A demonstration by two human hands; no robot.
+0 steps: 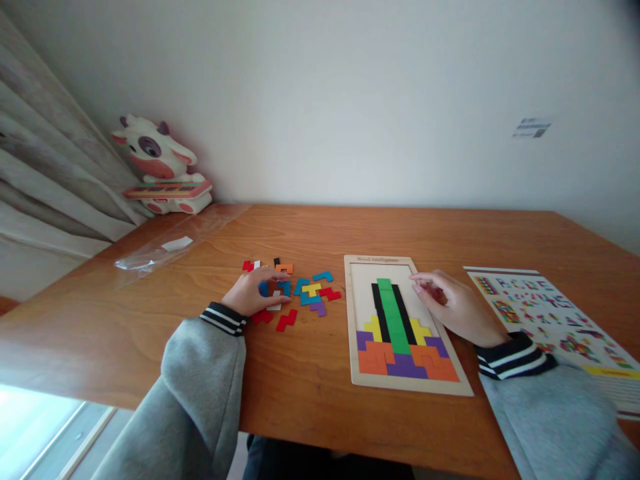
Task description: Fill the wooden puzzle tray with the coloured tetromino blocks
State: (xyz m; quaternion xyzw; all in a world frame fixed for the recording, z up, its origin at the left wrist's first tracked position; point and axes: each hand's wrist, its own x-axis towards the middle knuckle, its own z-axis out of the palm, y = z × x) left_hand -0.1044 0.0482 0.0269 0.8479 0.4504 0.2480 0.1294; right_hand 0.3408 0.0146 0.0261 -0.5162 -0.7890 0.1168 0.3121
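Observation:
My left hand (251, 291) hovers over or rests among loose puzzle pieces, thumb and fingers spread apart around a blue piece (284, 288); contact is unclear. Close by lie a yellow piece (311, 290), a purple piece (319, 308) and several red ones, such as this red piece (287, 320). My right hand (440, 293) is at the right rim of the wooden puzzle board (353, 320), its index finger and thumb slightly apart with nothing visible between them. Inside the board, a green column (394, 317) stands between black strips, above yellow, purple and orange pieces.
A printed pattern sheet (555, 313) lies right of the board, partly under my right sleeve. At the back left are a clear plastic bag (150, 260) and a cow-shaped toy keyboard (167, 180). The wooden table (295, 393) ends in front of me.

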